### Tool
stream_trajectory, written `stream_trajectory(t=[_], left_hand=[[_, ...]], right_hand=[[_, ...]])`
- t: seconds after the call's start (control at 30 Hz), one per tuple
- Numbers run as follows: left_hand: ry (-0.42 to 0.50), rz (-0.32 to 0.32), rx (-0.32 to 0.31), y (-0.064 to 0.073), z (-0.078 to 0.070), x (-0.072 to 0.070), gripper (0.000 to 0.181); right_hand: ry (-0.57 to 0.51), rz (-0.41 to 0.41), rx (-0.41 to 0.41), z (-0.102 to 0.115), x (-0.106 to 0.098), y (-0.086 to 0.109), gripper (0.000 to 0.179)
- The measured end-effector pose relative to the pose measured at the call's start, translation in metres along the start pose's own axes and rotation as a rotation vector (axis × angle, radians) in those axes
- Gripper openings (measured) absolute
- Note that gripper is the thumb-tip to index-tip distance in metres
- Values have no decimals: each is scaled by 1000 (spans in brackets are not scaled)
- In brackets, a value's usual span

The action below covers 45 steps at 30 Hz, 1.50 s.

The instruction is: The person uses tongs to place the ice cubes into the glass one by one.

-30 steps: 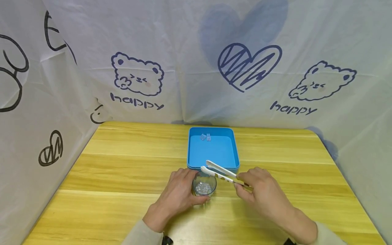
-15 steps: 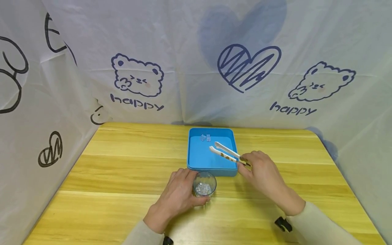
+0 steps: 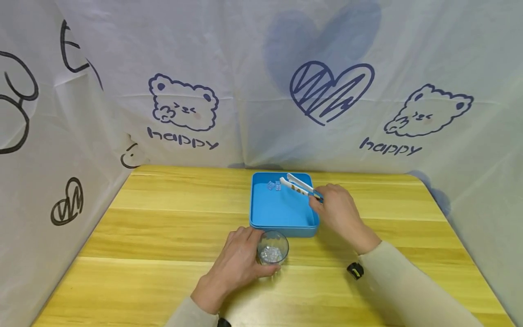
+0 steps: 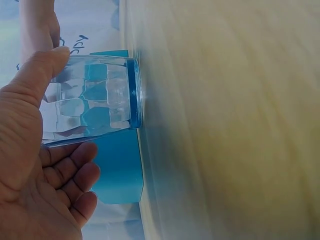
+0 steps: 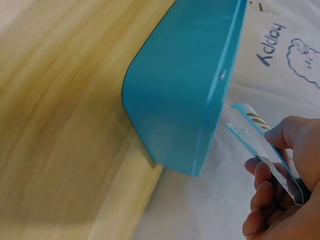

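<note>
My left hand [image 3: 241, 257] holds a clear glass [image 3: 273, 247] upright on the table, thumb and fingers round its sides. Clear pieces [image 3: 271, 255] lie at the bottom of the glass. In the left wrist view the faceted glass [image 4: 92, 100] stands in front of the blue box. My right hand [image 3: 337, 212] grips a pair of white tongs [image 3: 300, 185] with a brown-spotted arm, reaching over the box's right wall. Their tips are apart, close to clear cubes [image 3: 274, 185] near the back of the box. In the right wrist view the tongs [image 5: 260, 127] are pinched between thumb and fingers.
The shallow blue box [image 3: 282, 231] sits on a wood-grain table [image 3: 171, 236], just beyond the glass. A white cloth [image 3: 253, 150] with bear and heart drawings hangs behind the table and along its sides.
The right hand has carried the tongs away from above the glass, forward over the box, to beside the clear cubes at its back. My left hand stays on the glass.
</note>
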<state>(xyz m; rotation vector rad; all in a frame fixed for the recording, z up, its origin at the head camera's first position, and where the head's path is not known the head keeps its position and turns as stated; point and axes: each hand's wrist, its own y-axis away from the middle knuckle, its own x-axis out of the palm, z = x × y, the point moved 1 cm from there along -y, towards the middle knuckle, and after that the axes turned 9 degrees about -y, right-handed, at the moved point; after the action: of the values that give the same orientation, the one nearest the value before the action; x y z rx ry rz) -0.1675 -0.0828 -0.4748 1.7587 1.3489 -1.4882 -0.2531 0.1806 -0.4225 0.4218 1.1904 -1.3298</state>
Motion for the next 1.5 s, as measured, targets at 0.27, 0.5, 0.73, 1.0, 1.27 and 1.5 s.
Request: stream_trajectory(t=[0.27,0.5,0.73,1.0,1.27,1.5], left_hand=[[12,20,-16,0,0,1,93],[-1,6,-10,1,0,1,84],[1,6,-9,1,0,1,83],[3,4,-10,1,1,2,81],[3,5,-11,1,1,2,80],[-1,10,-13,1,1,2,81]], right_hand=[[81,68,60,-4,15,-13,32],[128,72,58,2,26,-20,29],[128,66,67,9,34,-22,40],[155,79,58,11,41,-24,39],[188,88,82,13,45,-23,38],[208,59,73,11,49,-23,37]])
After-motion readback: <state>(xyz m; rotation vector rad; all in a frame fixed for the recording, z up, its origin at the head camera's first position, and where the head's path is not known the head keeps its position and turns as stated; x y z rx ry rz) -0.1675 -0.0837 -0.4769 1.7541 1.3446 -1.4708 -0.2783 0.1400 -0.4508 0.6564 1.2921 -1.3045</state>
